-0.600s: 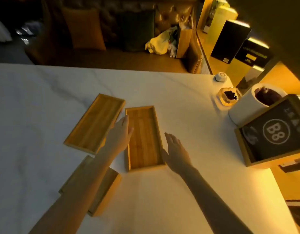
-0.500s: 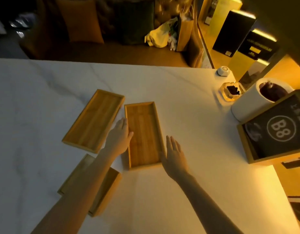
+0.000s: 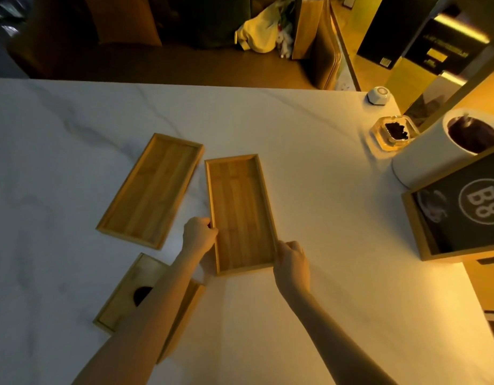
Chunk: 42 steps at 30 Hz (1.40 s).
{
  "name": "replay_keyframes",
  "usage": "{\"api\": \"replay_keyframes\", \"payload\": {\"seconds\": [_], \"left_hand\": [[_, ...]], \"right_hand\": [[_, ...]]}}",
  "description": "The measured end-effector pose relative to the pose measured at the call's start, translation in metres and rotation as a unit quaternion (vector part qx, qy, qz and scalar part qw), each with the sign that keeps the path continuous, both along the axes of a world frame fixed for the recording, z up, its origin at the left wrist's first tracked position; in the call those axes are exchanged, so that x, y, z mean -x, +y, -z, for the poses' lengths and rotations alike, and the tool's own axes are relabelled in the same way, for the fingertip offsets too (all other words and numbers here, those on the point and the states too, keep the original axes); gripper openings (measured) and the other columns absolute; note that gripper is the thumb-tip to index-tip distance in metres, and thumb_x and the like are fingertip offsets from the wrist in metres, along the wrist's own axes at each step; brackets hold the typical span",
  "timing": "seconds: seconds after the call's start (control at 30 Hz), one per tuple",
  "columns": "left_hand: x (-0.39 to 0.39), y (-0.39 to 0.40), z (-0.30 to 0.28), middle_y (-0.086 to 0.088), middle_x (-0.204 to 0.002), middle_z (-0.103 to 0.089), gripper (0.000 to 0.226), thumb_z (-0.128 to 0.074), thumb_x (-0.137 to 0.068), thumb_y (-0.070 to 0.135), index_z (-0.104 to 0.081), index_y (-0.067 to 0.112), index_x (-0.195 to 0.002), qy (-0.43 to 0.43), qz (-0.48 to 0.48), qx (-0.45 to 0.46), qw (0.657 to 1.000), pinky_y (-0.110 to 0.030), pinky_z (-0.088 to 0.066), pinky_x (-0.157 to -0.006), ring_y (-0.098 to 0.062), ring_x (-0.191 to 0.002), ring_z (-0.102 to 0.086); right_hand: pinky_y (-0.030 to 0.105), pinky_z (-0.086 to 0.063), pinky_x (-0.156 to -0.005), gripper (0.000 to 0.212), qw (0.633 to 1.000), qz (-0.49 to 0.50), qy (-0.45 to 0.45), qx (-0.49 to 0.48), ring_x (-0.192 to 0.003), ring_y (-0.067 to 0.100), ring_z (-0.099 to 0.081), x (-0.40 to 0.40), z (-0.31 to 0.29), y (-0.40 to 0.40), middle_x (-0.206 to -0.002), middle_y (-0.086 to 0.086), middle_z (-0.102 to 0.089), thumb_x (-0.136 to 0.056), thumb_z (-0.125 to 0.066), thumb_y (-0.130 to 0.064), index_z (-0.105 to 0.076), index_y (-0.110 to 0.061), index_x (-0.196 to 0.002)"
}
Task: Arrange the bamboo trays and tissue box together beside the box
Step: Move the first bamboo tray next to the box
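Note:
Two shallow bamboo trays lie on the white marble table (image 3: 323, 315). The right tray (image 3: 240, 212) runs lengthwise away from me in the middle. My left hand (image 3: 199, 234) grips its left rim and my right hand (image 3: 291, 262) grips its near right rim. The left tray (image 3: 151, 190) lies angled just beyond, untouched. A bamboo tissue box (image 3: 129, 295) with a dark oval slot sits near left, partly hidden under my left forearm. The wooden box (image 3: 415, 218) with a black "B8" panel stands at the right edge.
A white cylinder (image 3: 423, 159) stands behind the B8 box. A glass ashtray (image 3: 390, 134) and a small white gadget (image 3: 377, 95) sit at the far right corner. A sofa with cushions lies beyond the far edge.
Both hands have gone from flat and open beside the right tray to closed on its side rims. The view has shifted a little closer.

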<state>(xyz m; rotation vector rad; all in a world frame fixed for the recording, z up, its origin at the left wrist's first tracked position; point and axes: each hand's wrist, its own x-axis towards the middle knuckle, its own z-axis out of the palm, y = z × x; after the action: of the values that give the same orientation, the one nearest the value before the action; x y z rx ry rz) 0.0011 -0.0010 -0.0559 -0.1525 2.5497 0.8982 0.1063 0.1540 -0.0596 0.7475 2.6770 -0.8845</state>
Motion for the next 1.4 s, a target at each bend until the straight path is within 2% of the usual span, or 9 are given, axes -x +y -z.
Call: {"api": "replay_keyframes", "payload": {"seconds": [0.07, 0.13, 0.23, 0.37, 0.47, 0.63, 0.9, 1.2, 1.4], "left_hand": [[-0.001, -0.002, -0.004, 0.001, -0.059, -0.050, 0.025, -0.056, -0.079, 0.002, -0.053, 0.016, -0.059, -0.028, -0.016, -0.043, 0.999, -0.020, -0.036, -0.055, -0.011, -0.056, -0.046], [-0.002, -0.007, -0.008, -0.005, -0.080, -0.062, 0.014, -0.057, -0.079, 0.001, -0.065, 0.011, -0.084, -0.060, -0.040, -0.103, 0.992, -0.028, -0.046, -0.071, -0.020, -0.075, -0.058], [-0.003, -0.013, -0.016, -0.017, -0.107, -0.064, 0.039, -0.055, -0.080, -0.001, -0.056, 0.012, -0.116, -0.088, -0.045, -0.145, 0.984, -0.040, -0.048, -0.091, -0.031, -0.098, -0.059], [-0.004, -0.016, -0.031, -0.020, -0.113, -0.060, 0.052, -0.051, -0.083, -0.003, -0.040, 0.016, -0.131, -0.128, -0.050, -0.173, 0.975, -0.040, -0.049, -0.086, -0.030, -0.097, -0.057], [-0.007, -0.014, -0.044, -0.018, -0.112, -0.057, 0.050, -0.049, -0.085, -0.003, -0.038, 0.012, -0.131, -0.133, -0.047, -0.210, 0.967, -0.039, -0.047, -0.090, -0.026, -0.098, -0.055], [-0.016, 0.002, -0.066, -0.015, -0.115, -0.058, 0.052, -0.049, -0.084, -0.005, -0.038, 0.012, -0.132, -0.106, -0.055, -0.250, 0.961, -0.044, -0.046, -0.095, -0.029, -0.106, -0.055], [-0.035, 0.063, -0.095, -0.017, -0.119, -0.060, 0.048, -0.056, -0.081, -0.001, -0.044, 0.008, -0.128, -0.030, -0.057, -0.250, 0.966, -0.050, -0.046, -0.097, -0.034, -0.106, -0.057], [-0.049, 0.143, -0.100, -0.017, -0.122, -0.059, 0.045, -0.057, -0.082, 0.007, -0.047, 0.007, -0.126, -0.029, -0.018, -0.234, 0.972, -0.049, -0.047, -0.095, -0.036, -0.107, -0.057], [-0.050, 0.189, -0.082, -0.018, -0.125, -0.057, 0.046, -0.056, -0.083, 0.005, -0.045, 0.009, -0.127, -0.056, 0.014, -0.208, 0.976, -0.046, -0.050, -0.093, -0.036, -0.109, -0.056]], "right_hand": [[0.031, -0.047, -0.083, 0.026, 1.000, -0.001, -0.001, 0.007, -0.100, 0.022, -0.051, 0.001, -0.001, 0.001, -0.109, 0.007, -0.055, -0.093, -0.044, -0.014, -0.057, -0.014, -0.116], [0.032, -0.047, -0.084, 0.028, 1.000, 0.003, -0.006, 0.029, -0.099, 0.023, -0.053, 0.002, -0.003, 0.003, -0.110, 0.008, -0.057, -0.093, -0.045, -0.013, -0.058, -0.015, -0.118], [0.030, -0.047, -0.089, 0.035, 0.985, 0.068, -0.009, 0.160, -0.104, 0.023, -0.057, 0.004, -0.011, 0.008, -0.116, 0.007, -0.062, -0.090, -0.049, -0.006, -0.055, -0.013, -0.124], [0.035, -0.052, -0.084, 0.031, 0.967, 0.075, 0.013, 0.242, -0.098, 0.027, -0.063, 0.004, -0.026, 0.013, -0.105, 0.011, -0.069, -0.088, -0.051, -0.004, -0.060, -0.011, -0.117], [0.036, -0.051, -0.084, 0.030, 0.968, 0.067, 0.040, 0.240, -0.096, 0.028, -0.063, 0.001, -0.036, 0.020, -0.101, 0.012, -0.069, -0.087, -0.053, -0.005, -0.062, -0.010, -0.115], [0.025, -0.045, -0.079, 0.031, 0.967, 0.053, 0.098, 0.228, -0.092, 0.018, -0.062, -0.011, -0.054, 0.038, -0.096, 0.002, -0.068, -0.088, -0.053, -0.004, -0.062, -0.013, -0.116], [0.034, -0.046, -0.088, 0.031, 0.967, 0.069, 0.158, 0.186, -0.094, 0.017, -0.059, -0.031, -0.078, 0.088, -0.094, -0.007, -0.064, -0.087, -0.054, -0.003, -0.062, -0.016, -0.115], [0.029, -0.046, -0.070, 0.027, 0.969, 0.099, 0.161, 0.160, -0.085, 0.020, -0.061, -0.055, -0.076, 0.156, -0.084, -0.001, -0.066, -0.091, -0.048, -0.006, -0.066, -0.012, -0.110], [0.036, -0.050, -0.076, 0.026, 0.972, 0.119, 0.141, 0.143, -0.088, 0.024, -0.061, -0.070, -0.066, 0.191, -0.087, 0.002, -0.064, -0.091, -0.047, -0.004, -0.065, -0.009, -0.110]]}}
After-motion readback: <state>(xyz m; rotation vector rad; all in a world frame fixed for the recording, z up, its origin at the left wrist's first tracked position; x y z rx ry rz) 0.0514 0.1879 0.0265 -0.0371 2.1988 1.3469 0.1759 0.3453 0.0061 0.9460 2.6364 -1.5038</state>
